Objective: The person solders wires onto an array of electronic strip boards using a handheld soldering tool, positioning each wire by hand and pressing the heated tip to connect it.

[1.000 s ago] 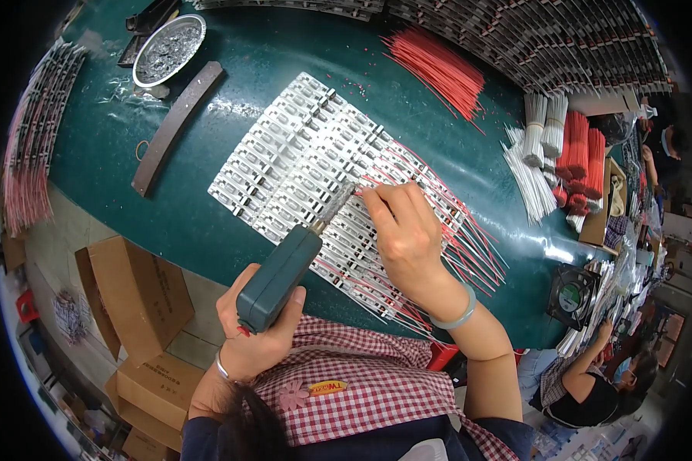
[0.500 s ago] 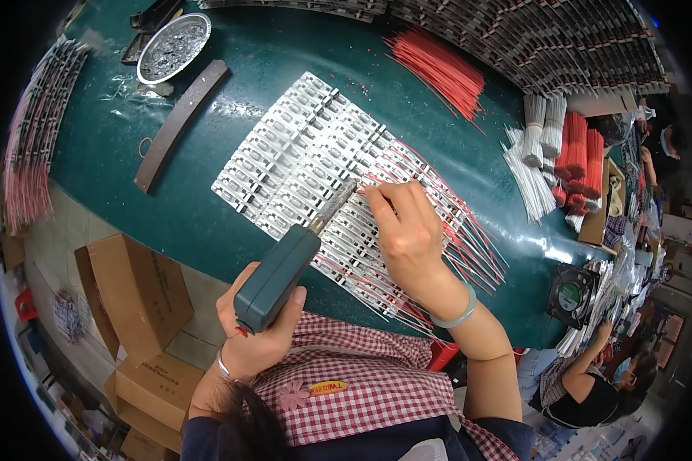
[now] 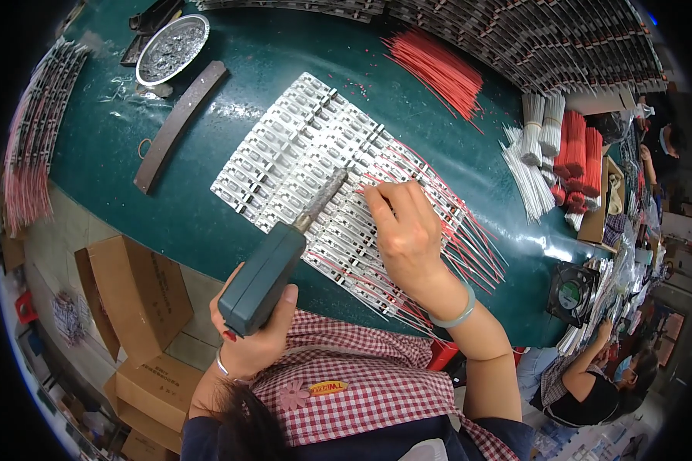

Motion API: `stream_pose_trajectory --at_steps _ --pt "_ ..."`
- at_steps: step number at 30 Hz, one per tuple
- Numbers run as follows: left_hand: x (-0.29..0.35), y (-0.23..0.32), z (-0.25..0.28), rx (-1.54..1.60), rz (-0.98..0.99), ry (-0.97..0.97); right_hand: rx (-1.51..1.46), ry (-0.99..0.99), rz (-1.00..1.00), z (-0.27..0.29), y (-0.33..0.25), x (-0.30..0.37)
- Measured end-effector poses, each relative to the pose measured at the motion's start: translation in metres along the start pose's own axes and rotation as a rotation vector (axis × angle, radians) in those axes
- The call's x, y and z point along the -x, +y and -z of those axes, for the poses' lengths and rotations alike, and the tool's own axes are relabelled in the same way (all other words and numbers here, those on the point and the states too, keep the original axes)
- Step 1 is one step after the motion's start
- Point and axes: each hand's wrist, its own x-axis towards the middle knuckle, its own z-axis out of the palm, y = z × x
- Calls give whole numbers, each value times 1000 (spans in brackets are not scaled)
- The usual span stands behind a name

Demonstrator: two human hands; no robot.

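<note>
My left hand [image 3: 255,349] is wrapped around the handle of a dark green soldering gun [image 3: 261,275]. Its long grey tip points up and right, over the rows of small white parts [image 3: 292,142] on the table. My right hand [image 3: 409,234] is pinched at the end of a thin red wire [image 3: 372,178], just right of the soldering tip; its fingertips partly hide the joint. Red and white wires [image 3: 469,234] trail from the right-hand rows, under and beyond that hand. Whether the tip touches a part is hard to see.
The green table [image 3: 184,223] carries a silver bowl of metal bits [image 3: 205,31], a curved brown bar [image 3: 178,127], loose red wires [image 3: 434,71], bundled wires [image 3: 569,154] and a black fan [image 3: 573,295]. Cardboard boxes [image 3: 142,300] stand at lower left. A co-worker [image 3: 592,384] sits at lower right.
The soldering gun in my left hand has shifted slightly left and down, its tip moving away from my right fingertips. My right hand has barely moved.
</note>
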Motion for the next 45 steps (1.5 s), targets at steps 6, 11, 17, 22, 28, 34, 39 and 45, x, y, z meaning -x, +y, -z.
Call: stream_pose_trajectory --at_steps 6,11,17,22,28,34,39,45 --pt "2 -1 3 15 -32 32 12 1 -4 -2 1 2" --pt "3 -1 4 34 -37 30 7 8 -6 -2 0 2" --pt "2 -4 5 -2 -78 -7 -4 48 0 1 -5 6" --pt "4 -4 3 30 -48 -11 -43 59 -42 -2 -9 6" --pt "2 -4 5 -5 -84 -55 -37 44 -10 -5 -7 8" --pt "1 -2 4 -31 -84 -87 -35 41 -11 -6 -8 8" --pt "1 -2 5 -40 -58 -116 -31 36 -7 -5 -7 8" --pt "4 2 8 -33 -14 -62 -29 23 -12 -4 -9 6"
